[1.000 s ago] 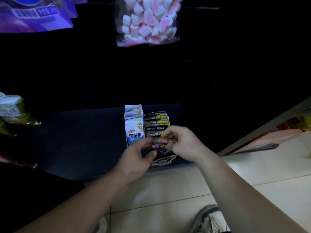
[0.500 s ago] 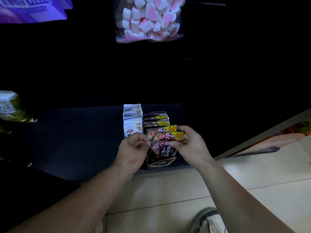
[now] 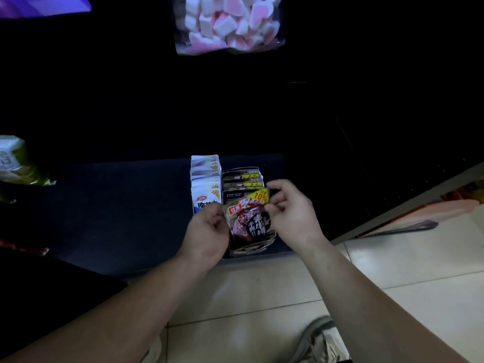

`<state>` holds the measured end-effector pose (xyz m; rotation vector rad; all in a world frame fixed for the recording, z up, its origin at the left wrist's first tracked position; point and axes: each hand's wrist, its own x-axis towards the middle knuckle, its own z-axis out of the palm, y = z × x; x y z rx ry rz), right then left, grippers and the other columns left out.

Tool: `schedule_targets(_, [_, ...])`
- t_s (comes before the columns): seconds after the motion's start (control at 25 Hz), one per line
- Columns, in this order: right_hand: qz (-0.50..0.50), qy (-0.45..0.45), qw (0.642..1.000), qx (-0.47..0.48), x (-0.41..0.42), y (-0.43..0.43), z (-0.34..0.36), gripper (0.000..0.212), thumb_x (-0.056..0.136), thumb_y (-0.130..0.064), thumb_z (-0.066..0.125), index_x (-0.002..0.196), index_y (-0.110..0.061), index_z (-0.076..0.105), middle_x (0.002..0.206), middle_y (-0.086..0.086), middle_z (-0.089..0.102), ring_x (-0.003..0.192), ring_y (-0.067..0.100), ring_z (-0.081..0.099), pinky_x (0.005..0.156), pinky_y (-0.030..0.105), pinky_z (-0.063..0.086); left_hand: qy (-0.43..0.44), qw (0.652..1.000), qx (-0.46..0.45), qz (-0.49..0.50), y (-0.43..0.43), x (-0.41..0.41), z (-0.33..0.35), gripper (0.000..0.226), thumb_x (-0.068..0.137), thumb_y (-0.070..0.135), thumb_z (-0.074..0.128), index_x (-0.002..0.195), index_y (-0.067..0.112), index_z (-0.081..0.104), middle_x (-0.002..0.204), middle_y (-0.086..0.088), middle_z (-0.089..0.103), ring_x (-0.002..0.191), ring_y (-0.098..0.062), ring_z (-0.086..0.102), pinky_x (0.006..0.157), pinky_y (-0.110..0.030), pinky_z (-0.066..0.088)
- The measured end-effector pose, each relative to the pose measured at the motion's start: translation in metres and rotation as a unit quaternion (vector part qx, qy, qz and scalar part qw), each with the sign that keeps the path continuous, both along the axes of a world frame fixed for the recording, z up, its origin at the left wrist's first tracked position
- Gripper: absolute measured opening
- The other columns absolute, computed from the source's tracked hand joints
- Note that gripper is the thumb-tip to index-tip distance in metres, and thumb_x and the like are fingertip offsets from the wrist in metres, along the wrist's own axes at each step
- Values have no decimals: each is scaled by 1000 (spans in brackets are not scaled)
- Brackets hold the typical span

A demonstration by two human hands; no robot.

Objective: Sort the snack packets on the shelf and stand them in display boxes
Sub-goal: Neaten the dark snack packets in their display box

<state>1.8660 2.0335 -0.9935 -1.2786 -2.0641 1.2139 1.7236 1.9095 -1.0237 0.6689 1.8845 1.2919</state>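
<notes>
A dark beef snack packet (image 3: 248, 221) with a yellow 10% corner stands upright at the front of a brown display box (image 3: 251, 248) on the low dark shelf (image 3: 117, 213). My left hand (image 3: 207, 231) pinches its left edge. My right hand (image 3: 290, 213) pinches its top right corner. Behind it several like packets (image 3: 242, 179) stand in a row in the same box. To the left, a row of white and blue packets (image 3: 205, 179) stands upright, partly hidden by my left hand.
A clear bag of pink and white marshmallows (image 3: 227, 22) hangs above. A green and white bag (image 3: 13, 161) sits at the left, a purple pack (image 3: 44, 5) at the top left. Pale floor tiles (image 3: 262, 297) and my shoe (image 3: 319, 341) lie below; orange packs (image 3: 419, 213) lie right.
The front packet has been raised from lying tilted to standing upright facing me. My right hand shifted to its top right corner, my left hand to its left edge.
</notes>
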Motion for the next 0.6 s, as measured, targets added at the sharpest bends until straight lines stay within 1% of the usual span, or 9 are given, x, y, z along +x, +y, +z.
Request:
schedule_targets(0.08, [-25,20,999,-6,-6,5,-1,50,89,-1,72,102,-46,53,88,0,62,78,9,64,76,31,58,20,1000,15,14,5,-4,5,27,95,-1,54,87,22,66,80,-6,75,76,-23,69,74,-39,58])
schedule_targets(0.12, [-28,19,999,-15,-7,5,-1,54,88,1,72,109,-45,53,88,1,61,77,10,63,76,28,56,23,999,19,14,6,-5,8,24,94,-2,55,88,19,65,79,-4,75,72,-15,66,69,-32,56])
schedule_targets(0.2, [-3,8,998,-64,-5,5,-8,73,84,6,71,137,-41,50,85,-2,59,75,11,62,78,27,56,-1,1000,22,12,7,-1,15,17,90,-3,64,91,13,66,80,-1,75,69,-6,64,65,-21,52])
schedule_targets(0.24, [17,-3,996,-90,-3,2,-14,85,82,8,70,145,-42,45,84,-5,59,74,10,62,78,27,55,-18,1000,14,5,6,2,18,18,87,-6,66,92,12,67,80,0,74,68,-4,63,64,-19,52])
schedule_targets(0.28, [35,-20,994,-100,1,-2,-19,91,79,9,69,147,-46,42,84,-10,60,74,8,62,76,26,56,-29,1000,6,-9,4,5,18,24,84,-10,65,92,13,68,80,1,74,68,-4,64,65,-20,53])
schedule_targets(0.36, [46,-62,994,-72,8,-6,-28,92,77,5,71,144,-52,44,96,-11,59,80,8,64,78,24,55,-25,999,-2,-47,3,9,14,34,81,-14,60,93,17,70,84,1,76,74,-6,66,73,-25,56])
schedule_targets(0.44, [34,-87,995,-35,13,-6,-27,76,77,1,73,134,-45,55,104,-8,51,81,6,59,78,20,51,10,998,-1,-70,2,9,6,31,87,-7,61,92,23,71,88,2,76,81,-11,70,82,-30,57])
schedule_targets(0.48, [29,-86,995,-28,13,-5,-25,67,76,0,74,126,-43,60,105,-9,49,81,4,57,76,17,49,50,995,-10,-82,1,8,2,27,90,0,63,92,26,72,88,4,76,84,-13,71,83,-30,57])
schedule_targets(0.6, [27,-57,997,-54,10,-3,-24,53,73,0,73,104,-41,61,108,-13,56,88,7,60,78,19,53,162,974,-68,-144,-8,11,-3,20,97,16,60,106,26,75,90,11,71,87,-11,67,76,-19,49])
